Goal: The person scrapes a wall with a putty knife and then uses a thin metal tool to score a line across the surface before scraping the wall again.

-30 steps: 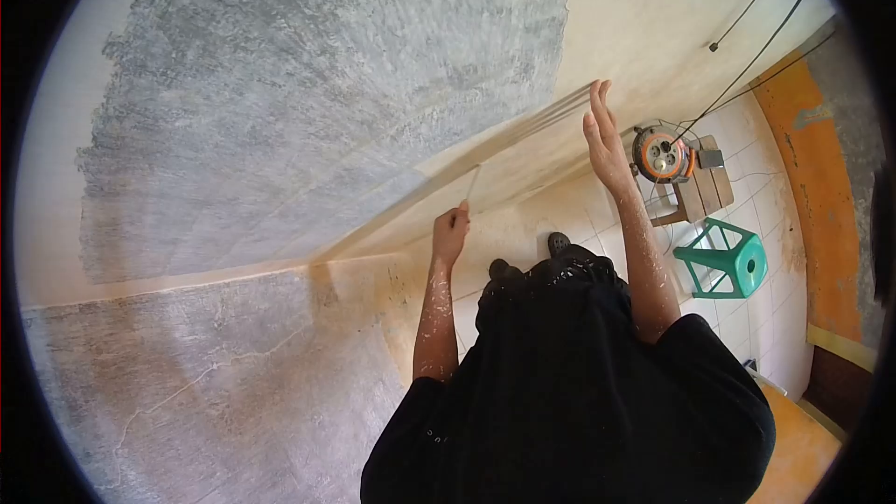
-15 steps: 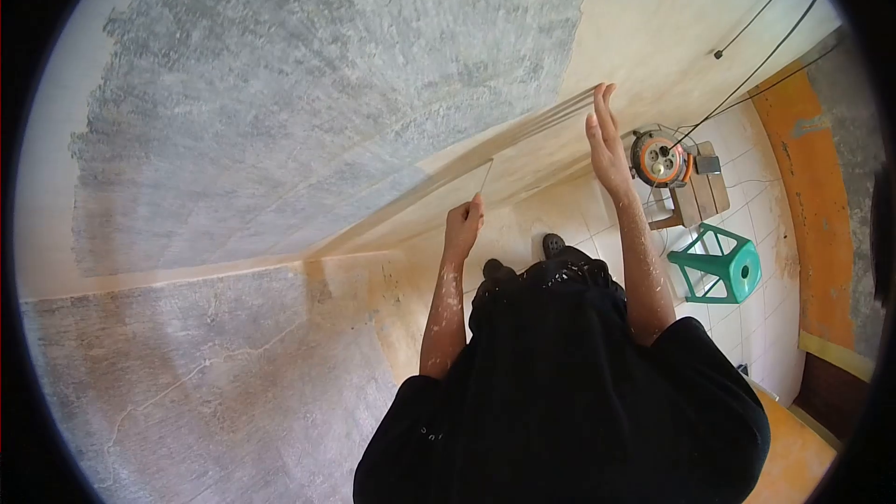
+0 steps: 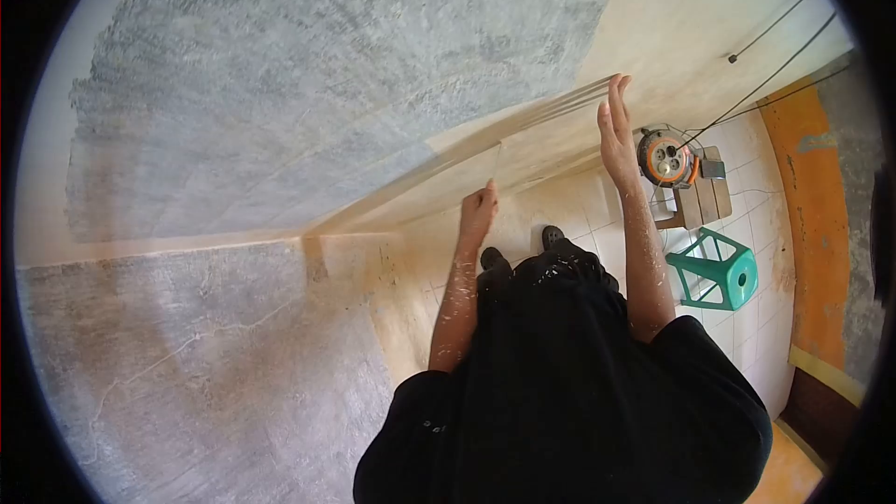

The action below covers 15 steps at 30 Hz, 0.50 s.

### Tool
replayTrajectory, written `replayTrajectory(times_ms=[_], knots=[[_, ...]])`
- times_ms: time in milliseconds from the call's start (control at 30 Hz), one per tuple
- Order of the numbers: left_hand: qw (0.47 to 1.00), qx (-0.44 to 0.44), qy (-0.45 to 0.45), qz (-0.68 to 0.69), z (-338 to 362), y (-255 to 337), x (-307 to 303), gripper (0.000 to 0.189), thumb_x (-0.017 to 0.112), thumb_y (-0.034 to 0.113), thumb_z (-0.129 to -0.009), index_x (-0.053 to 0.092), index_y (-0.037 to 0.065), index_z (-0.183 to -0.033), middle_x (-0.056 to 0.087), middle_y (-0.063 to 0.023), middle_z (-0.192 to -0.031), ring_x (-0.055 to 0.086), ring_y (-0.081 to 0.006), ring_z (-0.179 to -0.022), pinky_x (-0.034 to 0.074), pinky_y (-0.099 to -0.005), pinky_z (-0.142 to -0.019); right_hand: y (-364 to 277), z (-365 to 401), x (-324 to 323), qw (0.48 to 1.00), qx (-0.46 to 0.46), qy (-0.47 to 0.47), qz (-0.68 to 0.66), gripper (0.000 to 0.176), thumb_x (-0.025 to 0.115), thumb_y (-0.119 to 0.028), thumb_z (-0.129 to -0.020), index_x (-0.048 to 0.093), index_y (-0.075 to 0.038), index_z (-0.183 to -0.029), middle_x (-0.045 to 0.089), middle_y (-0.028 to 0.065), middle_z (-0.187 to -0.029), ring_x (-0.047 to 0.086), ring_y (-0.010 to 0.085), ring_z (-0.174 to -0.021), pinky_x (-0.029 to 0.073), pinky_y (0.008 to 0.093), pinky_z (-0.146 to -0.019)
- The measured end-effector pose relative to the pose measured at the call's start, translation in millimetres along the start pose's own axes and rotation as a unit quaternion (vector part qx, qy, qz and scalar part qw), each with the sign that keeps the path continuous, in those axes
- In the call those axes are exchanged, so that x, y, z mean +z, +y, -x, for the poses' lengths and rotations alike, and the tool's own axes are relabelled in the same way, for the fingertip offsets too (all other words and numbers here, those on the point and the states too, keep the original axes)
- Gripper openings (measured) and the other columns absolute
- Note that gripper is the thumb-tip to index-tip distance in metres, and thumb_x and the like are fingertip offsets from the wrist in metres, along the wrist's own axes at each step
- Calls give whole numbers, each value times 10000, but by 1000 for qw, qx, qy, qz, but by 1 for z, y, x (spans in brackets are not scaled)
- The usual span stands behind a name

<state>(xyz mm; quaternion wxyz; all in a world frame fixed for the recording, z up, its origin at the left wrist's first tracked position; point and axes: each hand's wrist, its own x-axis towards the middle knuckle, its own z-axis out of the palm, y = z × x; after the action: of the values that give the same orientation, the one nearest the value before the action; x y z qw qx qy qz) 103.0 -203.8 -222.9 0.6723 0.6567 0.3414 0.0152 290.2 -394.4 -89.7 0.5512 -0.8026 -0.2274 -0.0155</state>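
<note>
Left hand (image 3: 479,212) closes on a thin tool (image 3: 497,164) near the wall (image 3: 691,19); right hand (image 3: 617,145) is open, fingers extended. Grey patch (image 3: 373,37) borders pale surface; completed extent is indeterminable.

Patchy grey-and-cream wall (image 3: 373,37); pale tiled floor (image 3: 602,215); green plastic stool (image 3: 723,271); orange-painted strip (image 3: 810,224) at right.

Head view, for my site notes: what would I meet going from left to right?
Grey wall surface with a pale crack → bare left hand → black right shoe → bare right hand → round black-and-orange cable reel → orange-painted wall stretch.
</note>
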Motion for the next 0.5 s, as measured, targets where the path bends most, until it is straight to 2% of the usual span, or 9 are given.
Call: replayTrajectory(times_ms=[100,133,233,433,467,500], knots=[[993,108,36,-36,-15,-24,-15,531,524,543,-924,561,83,-661,436,51,-535,363,-45,-437,273,-222,-393,1,-1,-8,1000,-8,-25,-5,597,324,-403,-1029,159,-84,-1506,48,198,-1568,79,333,-1449,136,432,-1156],[999,38,-11,-15,-5,7,-24,543,541,542,-915,576,60,-667,445,43,-548,383,-54,-481,298,-237,-434,4,-2,-8,999,-15,-31,-2,602,314,-411,-1029,156,-78,-1505,42,199,-1568,84,334,-1448,137,432,-1156],[993,80,-10,-86,-15,20,-19,567,547,553,-906,582,39,-669,452,33,-567,389,-60,-518,310,-250,-466,6,-2,-1,1000,-13,-5,18,605,306,-415,-1029,160,-69,-1503,45,206,-1566,88,340,-1447,141,431,-1155],[994,63,-45,-81,-25,22,-9,584,538,563,-905,588,26,-679,453,25,-588,387,-63,-537,309,-243,-490,-1,-2,-14,999,-6,-33,3,612,297,-434,-1026,165,-73,-1503,46,198,-1567,70,337,-1450,142,436,-1158],[989,100,-59,-88,-29,20,0,554,554,540,-907,603,34,-688,456,31,-587,391,-62,-534,311,-244,-496,1,-1,-10,1000,-7,-27,0,610,297,-434,-1026,172,-73,-1502,52,196,-1567,72,335,-1449,141,436,-1158],[990,97,-55,-84,-25,20,4,546,557,535,-908,607,36,-693,454,35,-584,387,-60,-528,307,-242,-489,-1,-2,-7,1000,-14,-19,-4,608,297,-434,-1026,178,-73,-1501,57,195,-1567,75,334,-1449,139,437,-1159]])
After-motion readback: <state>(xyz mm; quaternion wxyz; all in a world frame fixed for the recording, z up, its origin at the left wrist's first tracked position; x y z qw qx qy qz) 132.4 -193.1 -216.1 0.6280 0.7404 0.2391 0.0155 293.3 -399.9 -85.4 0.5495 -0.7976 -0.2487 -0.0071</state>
